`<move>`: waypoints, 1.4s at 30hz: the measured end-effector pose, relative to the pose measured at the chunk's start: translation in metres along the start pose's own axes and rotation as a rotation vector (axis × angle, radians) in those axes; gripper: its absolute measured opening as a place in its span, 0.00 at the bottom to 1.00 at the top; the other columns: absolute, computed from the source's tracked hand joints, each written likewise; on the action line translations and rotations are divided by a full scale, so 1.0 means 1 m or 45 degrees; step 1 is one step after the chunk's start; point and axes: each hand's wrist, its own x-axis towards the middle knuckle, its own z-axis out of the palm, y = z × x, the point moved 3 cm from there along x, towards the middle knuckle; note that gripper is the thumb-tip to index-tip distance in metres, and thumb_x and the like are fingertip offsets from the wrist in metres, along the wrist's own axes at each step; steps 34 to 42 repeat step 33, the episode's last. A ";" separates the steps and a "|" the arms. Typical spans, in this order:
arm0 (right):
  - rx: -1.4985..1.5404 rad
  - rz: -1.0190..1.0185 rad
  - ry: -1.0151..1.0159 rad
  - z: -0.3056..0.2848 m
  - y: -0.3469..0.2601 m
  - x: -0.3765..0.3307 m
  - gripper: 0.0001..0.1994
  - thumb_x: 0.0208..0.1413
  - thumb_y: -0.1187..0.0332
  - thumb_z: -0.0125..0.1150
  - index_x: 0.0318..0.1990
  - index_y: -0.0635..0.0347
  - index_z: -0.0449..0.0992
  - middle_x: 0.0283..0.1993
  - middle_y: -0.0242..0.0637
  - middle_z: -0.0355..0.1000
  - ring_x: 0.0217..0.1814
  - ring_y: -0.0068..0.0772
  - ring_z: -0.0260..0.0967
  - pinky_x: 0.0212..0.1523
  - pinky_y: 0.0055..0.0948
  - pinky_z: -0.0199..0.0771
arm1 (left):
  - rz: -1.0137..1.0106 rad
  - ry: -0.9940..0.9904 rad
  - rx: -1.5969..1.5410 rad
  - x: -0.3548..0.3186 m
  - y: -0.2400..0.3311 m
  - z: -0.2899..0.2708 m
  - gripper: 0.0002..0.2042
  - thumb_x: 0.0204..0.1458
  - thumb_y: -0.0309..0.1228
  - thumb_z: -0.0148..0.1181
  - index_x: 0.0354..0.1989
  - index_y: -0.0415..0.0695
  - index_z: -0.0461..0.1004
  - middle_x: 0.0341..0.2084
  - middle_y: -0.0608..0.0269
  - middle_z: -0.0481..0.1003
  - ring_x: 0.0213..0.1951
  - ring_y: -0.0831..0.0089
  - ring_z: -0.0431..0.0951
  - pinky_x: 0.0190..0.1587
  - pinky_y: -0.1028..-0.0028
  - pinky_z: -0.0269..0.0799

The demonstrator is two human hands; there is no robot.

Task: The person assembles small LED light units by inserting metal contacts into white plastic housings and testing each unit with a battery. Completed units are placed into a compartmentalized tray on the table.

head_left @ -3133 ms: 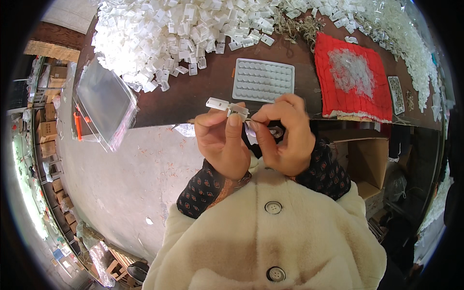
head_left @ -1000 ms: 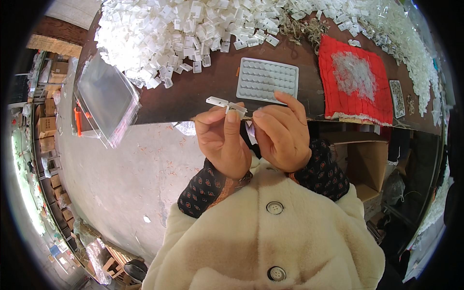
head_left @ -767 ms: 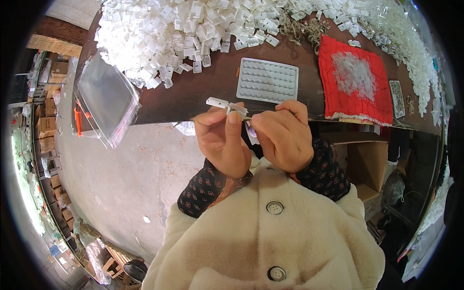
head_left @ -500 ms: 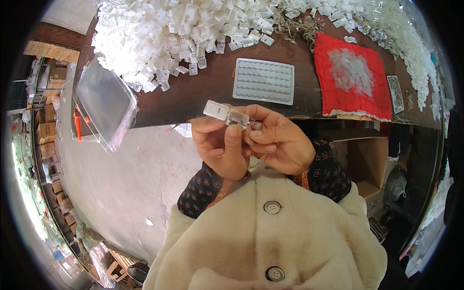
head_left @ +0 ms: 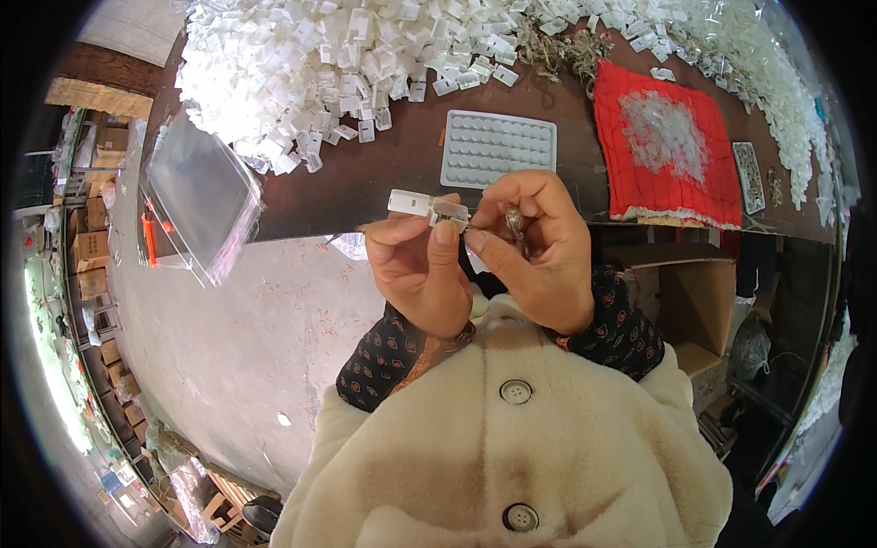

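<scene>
Between the thumb and fingers of my left hand (head_left: 422, 274) is a small hinged plastic case (head_left: 411, 203), its white lid flipped open to the left and its clear half to the right. My right hand (head_left: 548, 265) is up against the case's right end, with thumb and forefinger pinched close to it; whatever is at their tips is too small to make out. A brownish, metallic-looking bundle (head_left: 515, 221) hangs in the curl of that hand's fingers. Both hands are above the near edge of the table.
Many white plastic cases (head_left: 301, 73) are heaped at the back left of the brown table (head_left: 384, 164). Near the middle lies a white tray with round hollows (head_left: 499, 149). A red cloth (head_left: 667, 192) bears clear bits. Clear plastic bags (head_left: 196, 187) lie at left, a tangled brownish bunch (head_left: 566, 50) behind.
My right hand has turned and its fingers have lifted and opened out, so the brownish bundle in it shows more. My left hand keeps the case nearly in place.
</scene>
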 end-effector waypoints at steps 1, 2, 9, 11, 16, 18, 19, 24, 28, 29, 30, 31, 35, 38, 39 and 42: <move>0.002 -0.010 0.002 -0.001 0.000 0.000 0.17 0.52 0.84 0.60 0.48 0.61 0.64 0.38 0.31 0.68 0.37 0.14 0.64 0.37 0.15 0.66 | 0.011 -0.001 0.028 0.000 0.000 0.000 0.10 0.58 0.21 0.54 0.45 0.42 0.63 0.44 0.45 0.74 0.44 0.69 0.76 0.50 0.69 0.72; 0.004 -0.021 0.004 -0.001 0.000 0.000 0.18 0.52 0.84 0.60 0.48 0.62 0.64 0.38 0.31 0.68 0.37 0.14 0.64 0.37 0.15 0.66 | 0.026 -0.014 0.002 0.000 0.001 0.001 0.10 0.58 0.21 0.54 0.45 0.42 0.63 0.44 0.46 0.74 0.44 0.69 0.76 0.50 0.69 0.71; -0.111 -0.055 -0.004 0.000 -0.001 -0.001 0.20 0.53 0.84 0.59 0.51 0.62 0.63 0.39 0.33 0.69 0.36 0.14 0.64 0.35 0.14 0.65 | 0.014 -0.010 -0.002 0.001 0.000 0.000 0.09 0.58 0.21 0.54 0.45 0.42 0.63 0.43 0.46 0.74 0.45 0.69 0.75 0.51 0.69 0.70; -0.129 -0.051 -0.013 0.000 -0.001 -0.002 0.20 0.53 0.85 0.59 0.52 0.62 0.63 0.39 0.32 0.69 0.36 0.14 0.64 0.35 0.14 0.65 | 0.011 -0.012 0.007 0.000 0.001 -0.001 0.09 0.58 0.21 0.54 0.45 0.42 0.63 0.44 0.47 0.74 0.45 0.69 0.75 0.51 0.69 0.70; -0.026 -0.064 -0.009 0.002 0.002 0.000 0.20 0.53 0.86 0.58 0.52 0.61 0.63 0.38 0.32 0.68 0.36 0.14 0.63 0.35 0.14 0.65 | 0.002 -0.018 0.101 -0.002 0.004 -0.001 0.10 0.58 0.20 0.54 0.45 0.43 0.63 0.45 0.47 0.73 0.46 0.68 0.75 0.52 0.69 0.70; -0.003 -0.069 0.018 0.003 0.004 0.000 0.20 0.52 0.85 0.58 0.51 0.61 0.63 0.37 0.31 0.68 0.35 0.13 0.63 0.34 0.14 0.64 | 0.003 -0.021 0.080 -0.003 0.003 0.000 0.10 0.57 0.20 0.55 0.45 0.42 0.63 0.45 0.47 0.72 0.46 0.68 0.75 0.52 0.68 0.70; 0.014 -0.072 0.042 0.004 0.005 0.001 0.20 0.51 0.84 0.58 0.51 0.61 0.64 0.37 0.31 0.68 0.34 0.13 0.62 0.33 0.14 0.64 | 0.004 -0.025 0.082 -0.003 0.003 0.000 0.10 0.57 0.20 0.55 0.45 0.42 0.63 0.45 0.47 0.72 0.46 0.67 0.75 0.52 0.68 0.70; 0.179 0.072 0.082 0.004 0.008 0.000 0.20 0.49 0.84 0.58 0.50 0.61 0.64 0.37 0.32 0.68 0.33 0.14 0.61 0.34 0.16 0.64 | 0.111 -0.057 0.103 -0.003 0.004 0.003 0.10 0.58 0.21 0.54 0.46 0.42 0.62 0.45 0.46 0.71 0.46 0.67 0.74 0.52 0.66 0.70; 0.533 0.351 0.018 -0.003 0.012 0.002 0.20 0.49 0.83 0.58 0.49 0.61 0.64 0.38 0.32 0.67 0.37 0.16 0.62 0.39 0.17 0.65 | 0.188 -0.018 0.113 -0.001 0.006 0.001 0.10 0.59 0.22 0.53 0.47 0.42 0.62 0.45 0.46 0.70 0.46 0.67 0.73 0.52 0.65 0.70; 0.570 0.441 0.019 -0.004 0.013 0.003 0.20 0.49 0.83 0.59 0.49 0.61 0.64 0.38 0.32 0.67 0.38 0.16 0.62 0.41 0.18 0.65 | 0.169 -0.033 0.106 -0.001 0.005 0.001 0.10 0.59 0.23 0.53 0.48 0.42 0.61 0.46 0.45 0.70 0.46 0.67 0.73 0.52 0.65 0.70; 0.466 0.314 -0.023 -0.004 0.011 0.003 0.19 0.49 0.83 0.59 0.50 0.61 0.64 0.38 0.32 0.67 0.39 0.17 0.63 0.41 0.18 0.65 | 0.143 -0.037 0.108 -0.001 0.004 -0.001 0.11 0.60 0.24 0.53 0.48 0.42 0.61 0.46 0.45 0.70 0.46 0.67 0.73 0.52 0.64 0.70; 0.335 0.229 -0.033 -0.002 0.009 0.002 0.19 0.49 0.82 0.59 0.50 0.61 0.65 0.39 0.32 0.68 0.40 0.17 0.63 0.42 0.19 0.65 | 0.117 -0.042 0.111 -0.001 0.004 -0.003 0.11 0.60 0.25 0.53 0.49 0.42 0.61 0.47 0.45 0.70 0.46 0.67 0.73 0.52 0.64 0.70; 0.078 -0.029 -0.111 0.001 0.004 0.003 0.16 0.55 0.78 0.58 0.51 0.58 0.64 0.39 0.33 0.67 0.39 0.23 0.64 0.42 0.20 0.67 | -0.015 -0.157 0.095 -0.002 0.004 -0.007 0.14 0.60 0.27 0.55 0.50 0.44 0.60 0.49 0.43 0.70 0.49 0.66 0.72 0.53 0.64 0.70; 0.078 -0.029 -0.111 0.001 0.004 0.003 0.16 0.55 0.78 0.58 0.51 0.58 0.64 0.39 0.33 0.67 0.39 0.23 0.64 0.42 0.20 0.67 | -0.015 -0.157 0.095 -0.002 0.004 -0.007 0.14 0.60 0.27 0.55 0.50 0.44 0.60 0.49 0.43 0.70 0.49 0.66 0.72 0.53 0.64 0.70; 0.078 -0.029 -0.111 0.001 0.004 0.003 0.16 0.55 0.78 0.58 0.51 0.58 0.64 0.39 0.33 0.67 0.39 0.23 0.64 0.42 0.20 0.67 | -0.015 -0.157 0.095 -0.002 0.004 -0.007 0.14 0.60 0.27 0.55 0.50 0.44 0.60 0.49 0.43 0.70 0.49 0.66 0.72 0.53 0.64 0.70; 0.078 -0.029 -0.111 0.001 0.004 0.003 0.16 0.55 0.78 0.58 0.51 0.58 0.64 0.39 0.33 0.67 0.39 0.23 0.64 0.42 0.20 0.67 | -0.015 -0.157 0.095 -0.002 0.004 -0.007 0.14 0.60 0.27 0.55 0.50 0.44 0.60 0.49 0.43 0.70 0.49 0.66 0.72 0.53 0.64 0.70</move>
